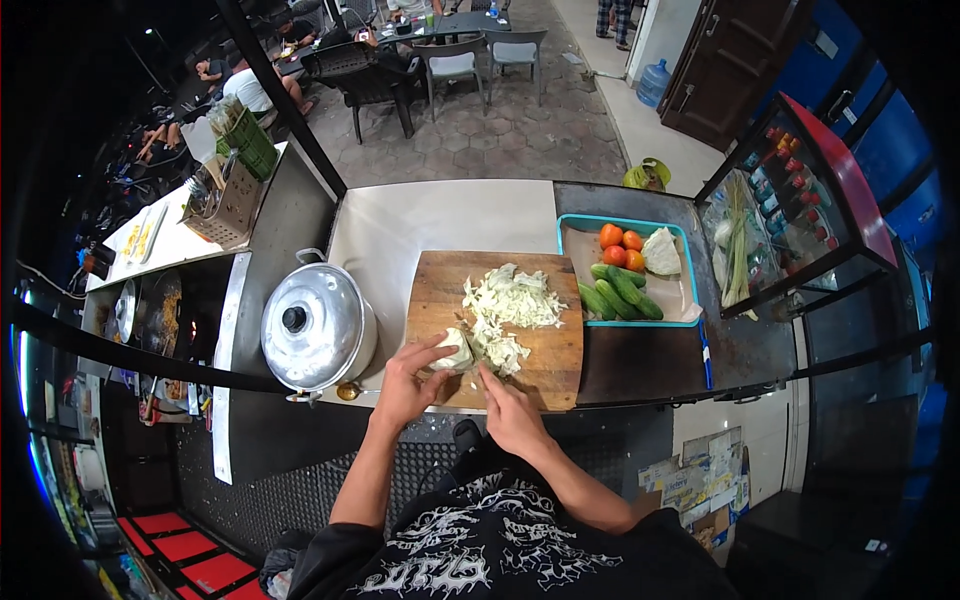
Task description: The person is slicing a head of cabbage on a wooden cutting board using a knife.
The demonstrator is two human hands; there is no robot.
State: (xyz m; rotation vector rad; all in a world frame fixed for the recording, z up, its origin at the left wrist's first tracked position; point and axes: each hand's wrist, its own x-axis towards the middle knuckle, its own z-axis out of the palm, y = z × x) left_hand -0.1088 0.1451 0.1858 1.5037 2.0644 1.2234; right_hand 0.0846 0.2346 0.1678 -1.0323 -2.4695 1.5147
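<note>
My left hand grips a piece of cabbage at the lower left of a wooden cutting board. Close beside it, my right hand is closed around what looks like a knife, its handle hidden in the fingers and the blade hardly visible against the cabbage. Shredded cabbage lies in a loose heap on the middle of the board, with more shreds trailing down towards my right hand. A blue-rimmed tray right of the board holds tomatoes, cucumbers and a cabbage wedge.
A lidded aluminium pot stands left of the board, a spoon near its base. A blue pen-like item lies right of the tray. A glass display case with bottles stands far right. People sit at tables beyond the counter.
</note>
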